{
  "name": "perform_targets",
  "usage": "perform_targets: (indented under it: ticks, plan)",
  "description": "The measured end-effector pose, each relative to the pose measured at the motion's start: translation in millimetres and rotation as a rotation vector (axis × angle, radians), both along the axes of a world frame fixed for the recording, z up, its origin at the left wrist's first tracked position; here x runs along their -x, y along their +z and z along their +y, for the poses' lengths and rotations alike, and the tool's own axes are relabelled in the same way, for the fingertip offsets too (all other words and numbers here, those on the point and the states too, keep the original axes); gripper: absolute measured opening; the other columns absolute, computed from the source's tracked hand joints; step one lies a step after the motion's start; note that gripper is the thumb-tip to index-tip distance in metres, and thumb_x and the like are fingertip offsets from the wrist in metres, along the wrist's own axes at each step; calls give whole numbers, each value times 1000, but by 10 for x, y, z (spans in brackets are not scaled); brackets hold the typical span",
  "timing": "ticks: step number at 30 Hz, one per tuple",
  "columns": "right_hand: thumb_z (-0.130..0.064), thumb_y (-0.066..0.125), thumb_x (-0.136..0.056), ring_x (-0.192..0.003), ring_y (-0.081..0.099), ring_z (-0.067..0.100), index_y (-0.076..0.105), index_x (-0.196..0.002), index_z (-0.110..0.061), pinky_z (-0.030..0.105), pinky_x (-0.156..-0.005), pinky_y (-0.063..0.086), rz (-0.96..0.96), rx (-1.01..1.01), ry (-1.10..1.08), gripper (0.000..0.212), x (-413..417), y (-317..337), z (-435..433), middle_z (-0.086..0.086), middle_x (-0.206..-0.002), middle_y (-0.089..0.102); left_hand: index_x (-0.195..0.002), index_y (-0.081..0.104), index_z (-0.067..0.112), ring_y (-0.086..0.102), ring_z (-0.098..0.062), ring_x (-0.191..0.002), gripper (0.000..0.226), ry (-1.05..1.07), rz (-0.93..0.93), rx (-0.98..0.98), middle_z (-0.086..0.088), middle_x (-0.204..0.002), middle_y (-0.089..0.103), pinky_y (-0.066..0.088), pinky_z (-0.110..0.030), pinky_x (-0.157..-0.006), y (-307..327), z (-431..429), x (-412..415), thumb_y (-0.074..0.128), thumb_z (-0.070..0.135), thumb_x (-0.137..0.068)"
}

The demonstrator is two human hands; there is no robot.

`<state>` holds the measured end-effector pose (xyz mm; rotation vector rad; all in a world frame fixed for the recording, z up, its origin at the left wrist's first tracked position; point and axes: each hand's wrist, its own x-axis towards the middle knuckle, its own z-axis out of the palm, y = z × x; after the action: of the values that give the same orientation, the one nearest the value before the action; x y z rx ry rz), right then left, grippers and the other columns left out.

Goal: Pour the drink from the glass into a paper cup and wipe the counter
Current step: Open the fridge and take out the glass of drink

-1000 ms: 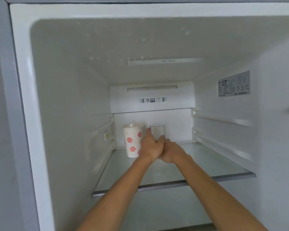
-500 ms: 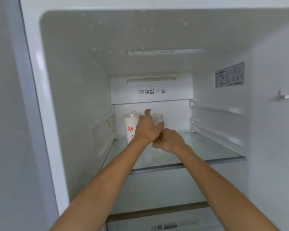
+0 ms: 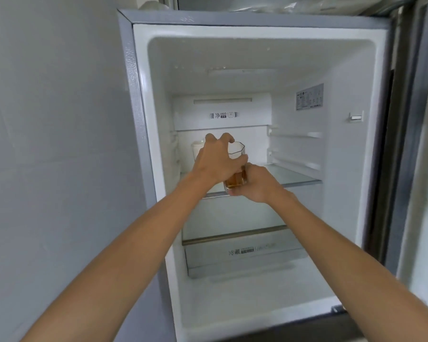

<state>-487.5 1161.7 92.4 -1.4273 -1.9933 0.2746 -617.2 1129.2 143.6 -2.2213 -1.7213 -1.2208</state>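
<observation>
Item, view: taking in more than half a second ago; the whole upper fridge [image 3: 143,119] cabinet is now showing, with the grey wall [image 3: 47,119] on its left and the open door [image 3: 425,144] on its right.

Item, glass [image 3: 236,154]: now sitting out at the front lip of the upper glass shelf [image 3: 289,175] rather than deep at the back; amber drink [image 3: 234,181] is showing in its lower part; whether its base is resting on the lip or hanging clear cannot be told.

Item, right hand [image 3: 253,183]: curling round the glass's lower half and gripping it.

Item, left hand [image 3: 216,161]: close against the right; thumb lying across the glass's side, fingers arching loose above the rim; whether it is gripping cannot be told.

Item, paper cup [image 3: 198,149]: standing at the back left of the same shelf, now mostly hidden behind the left hand.

Item, room: open shelf running to the right of the hands; a lower shelf [image 3: 232,234] lying beneath.

Item, writing: "DEO" reading on the rear panel [image 3: 224,115]; a sticker [image 3: 309,97] on the right inner wall and a drawer label [image 3: 241,251], both too small to read.
</observation>
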Motion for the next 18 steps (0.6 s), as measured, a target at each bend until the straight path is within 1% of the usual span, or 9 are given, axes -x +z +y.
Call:
perform_targets:
  ticks: [3,5,9,12,14,16,18]
  plan:
    - [-39,81,-67,-93,65,21,59,-107,-18,42,-86,54,-3,26,-16,50,-44,-140,-477,0,-99,70,-133,53,23,57,-25,-107,58,-56,8,-5,-7,-125,51,47,-34,-88,-175,-374,-3,67,51,-85]
    - [-38,81,-69,-95,64,21,58,-111,-15,41,-88,53,-7,51,-38,53,-73,-260,-793,1,-102,69,-135,52,22,56,-24,-113,59,-88,14,-2,-7,-124,55,46,-34,-89,-325,-628,-12,66,51,-86]
    - [-37,82,-69,-98,64,22,58,-114,-15,39,-88,53,-32,114,-42,56,-149,-504,-1373,1,-104,68,-136,52,25,59,-26,-110,58,-143,15,59,-8,-120,55,50,-40,-94,-583,-1102,-46,64,52,-86]
    - [-41,80,-72,-99,64,20,58,-118,-19,37,-90,52,-46,146,-29,56,-278,-691,-1764,-1,-107,68,-132,54,30,60,-26,-108,54,-175,47,121,-6,-117,54,51,-42,-93,-731,-1384,-114,63,55,-85]
    - [-42,78,-77,-104,62,15,55,-123,-25,34,-97,50,-35,173,34,54,-399,-807,-2017,-4,-115,67,-131,55,31,60,-25,-109,52,-187,63,145,-6,-119,55,51,-42,-92,-820,-1561,-188,62,55,-85]
    - [-42,78,-79,-110,58,12,51,-132,-25,32,-102,46,-37,228,75,62,-563,-901,-2254,-4,-124,64,-131,55,29,59,-25,-107,51,-204,91,165,-7,-119,55,50,-38,-90,-913,-1740,-296,61,55,-86]
    - [-44,78,-78,-115,56,12,46,-138,-24,30,-103,43,-61,275,64,71,-756,-966,-2452,-2,-129,60,-131,55,28,60,-25,-106,51,-218,137,168,-7,-119,56,47,-33,-85,-1010,-1913,-431,60,56,-88]
